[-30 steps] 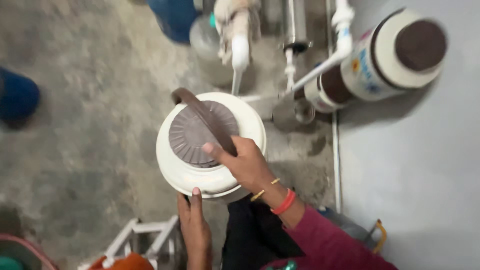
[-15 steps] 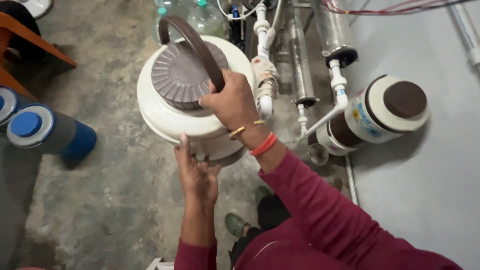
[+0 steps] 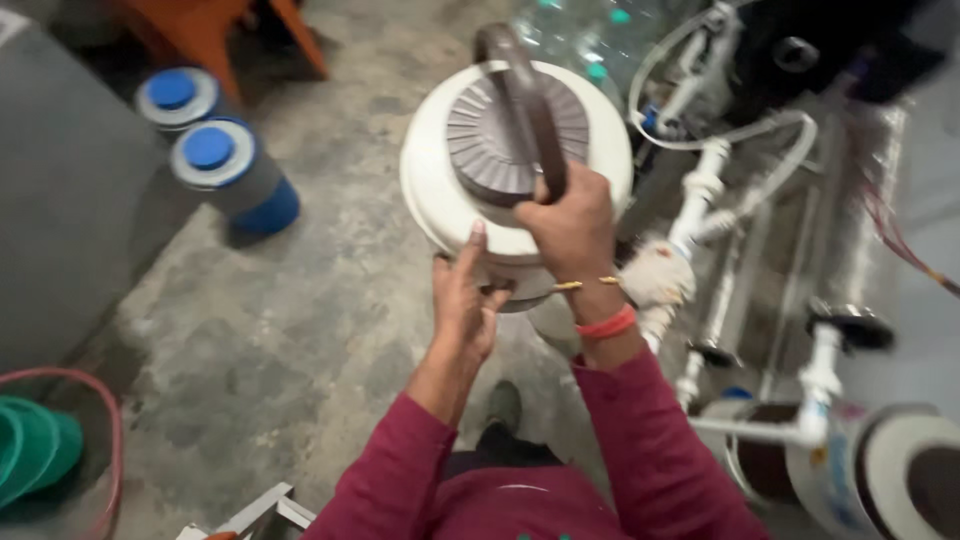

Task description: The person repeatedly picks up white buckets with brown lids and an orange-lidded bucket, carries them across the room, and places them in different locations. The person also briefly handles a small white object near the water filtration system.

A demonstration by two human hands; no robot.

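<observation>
Floor: bare grey concrete floor [image 3: 300,330], white pipework [image 3: 720,250] to the right, two blue-capped cylinders [image 3: 215,165] to the left.
Jug: round white plastic water jug [image 3: 440,190] w/ ribbed brown lid [image 3: 490,140], held above the floor.
Right hand [image 3: 575,225]: fist closed round brown carry handle [image 3: 525,100].
Left hand [image 3: 465,300]: fingers spread flat vs jug's lower wall.
Tip: keep jug level, support from below.

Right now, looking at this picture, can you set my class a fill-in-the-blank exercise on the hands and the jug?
The right hand grips the jug's brown ____.
The left hand presses against the white jug's ____.
The two grey canisters on the floor have ____ caps.

Missing words: handle; side; blue
</observation>
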